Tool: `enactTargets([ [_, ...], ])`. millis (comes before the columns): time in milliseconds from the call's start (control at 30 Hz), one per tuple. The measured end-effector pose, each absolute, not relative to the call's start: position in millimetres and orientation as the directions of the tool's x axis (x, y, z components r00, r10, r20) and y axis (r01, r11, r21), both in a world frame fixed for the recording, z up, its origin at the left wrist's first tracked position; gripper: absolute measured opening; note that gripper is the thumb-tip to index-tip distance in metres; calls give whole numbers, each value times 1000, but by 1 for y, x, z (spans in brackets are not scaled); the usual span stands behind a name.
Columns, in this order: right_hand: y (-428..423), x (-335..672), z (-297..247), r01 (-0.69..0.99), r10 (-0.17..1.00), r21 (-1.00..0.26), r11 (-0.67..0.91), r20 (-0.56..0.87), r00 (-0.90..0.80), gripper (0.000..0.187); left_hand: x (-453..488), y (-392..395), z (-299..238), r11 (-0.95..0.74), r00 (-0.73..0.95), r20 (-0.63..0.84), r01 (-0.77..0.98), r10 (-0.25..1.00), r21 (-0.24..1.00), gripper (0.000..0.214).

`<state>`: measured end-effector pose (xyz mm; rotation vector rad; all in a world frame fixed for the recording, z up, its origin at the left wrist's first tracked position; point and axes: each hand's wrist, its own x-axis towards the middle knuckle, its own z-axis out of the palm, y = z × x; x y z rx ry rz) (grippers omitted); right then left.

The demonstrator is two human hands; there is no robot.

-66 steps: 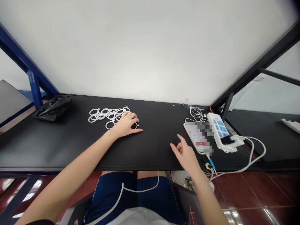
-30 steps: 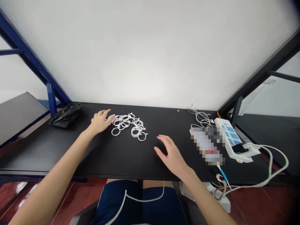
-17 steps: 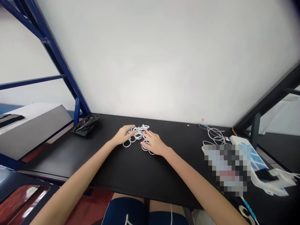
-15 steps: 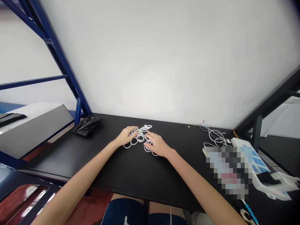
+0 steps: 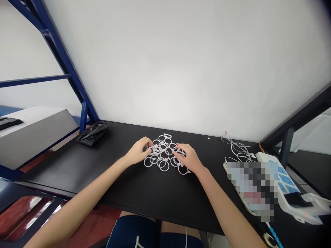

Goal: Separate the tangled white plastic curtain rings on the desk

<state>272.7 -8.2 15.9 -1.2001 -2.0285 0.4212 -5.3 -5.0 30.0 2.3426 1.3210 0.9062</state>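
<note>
A heap of several white plastic rings (image 5: 163,153) lies on the black table (image 5: 144,193), a little left of its middle. My left hand (image 5: 138,154) rests on the left side of the heap, fingers curled and touching the rings. On the right side my right hand (image 5: 188,157) lies palm down, its fingers spread across the rings. Neither hand lifts a ring off the table.
A crumpled black bag (image 5: 92,133) lies at the far left of the table by a blue frame post (image 5: 83,117). To the right are tangled white cables (image 5: 239,149), a phone (image 5: 249,184) and a white power strip (image 5: 287,187). A white wall stands behind.
Both hands came together on the rings; the right hand moved over from beside the phone. The heap has shifted right and spread out between the hands.
</note>
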Motion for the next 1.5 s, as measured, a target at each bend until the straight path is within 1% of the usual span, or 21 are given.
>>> enactTargets([
  [67, -7, 270, 14, 601, 841, -601, 527, 474, -263, 25, -15, -19, 29, -498, 392, 307, 709, 867, 499, 11],
  [133, -7, 268, 13, 588, 821, -595, 548, 518, -242, 22, -19, -29, 24, -472, 393, 261, 744, 882, 473, 15],
  [267, -8, 267, 11, 583, 798, -579, 569, 560, -222, 18, -16, -32, 17, -457, 396, 228, 768, 889, 449, 12],
  [333, -8, 266, 11, 589, 795, -576, 566, 570, -207, 19, -16, -27, 20, -462, 414, 210, 747, 886, 478, 13],
  [467, -7, 266, 12, 590, 790, -582, 560, 591, -167, 20, -12, -19, 31, -412, 370, 203, 673, 907, 614, 13],
  [533, -8, 265, 13, 585, 788, -585, 562, 593, -164, 21, -5, -17, 33, -408, 375, 193, 666, 907, 625, 13],
  [667, -9, 264, 14, 583, 794, -588, 560, 581, -176, 21, 12, -17, 30, -481, 432, 213, 751, 876, 453, 14],
  [767, -10, 264, 14, 590, 798, -587, 555, 576, -179, 22, 19, -17, 29, -460, 444, 130, 816, 887, 350, 19],
  [867, -11, 263, 15, 587, 791, -583, 562, 586, -175, 21, 19, -16, 33, -451, 444, 92, 850, 891, 271, 16],
  [933, -11, 263, 15, 584, 794, -588, 559, 583, -173, 22, 16, -14, 40, -455, 446, 95, 851, 890, 264, 10],
  [1000, -11, 263, 16, 581, 799, -597, 553, 577, -168, 22, 12, -11, 51, -472, 462, 110, 824, 880, 312, 8],
  [1100, -11, 264, 18, 570, 795, -603, 558, 586, -159, 21, 7, -7, 69, -491, 500, 113, 737, 858, 465, 14],
  [1200, -11, 263, 19, 560, 781, -599, 572, 606, -149, 21, 6, -5, 77, -373, 476, 49, 615, 878, 695, 17],
  [1267, -12, 262, 19, 564, 785, -602, 566, 602, -146, 23, 8, -7, 72, -290, 474, 1, 538, 880, 791, 16],
  [1333, -14, 261, 21, 565, 792, -606, 561, 592, -152, 23, 11, -11, 63, -242, 505, -60, 511, 861, 825, 17],
  [1400, -17, 258, 23, 556, 786, -599, 576, 594, -174, 24, 14, -15, 53, -216, 523, -120, 535, 844, 817, 18],
  [1433, -19, 257, 24, 552, 778, -590, 589, 597, -193, 24, 15, -16, 48, -223, 515, -126, 561, 848, 797, 18],
  [1500, -24, 253, 28, 551, 761, -558, 621, 596, -254, 26, 16, -17, 43, -292, 494, -83, 632, 865, 718, 17],
])
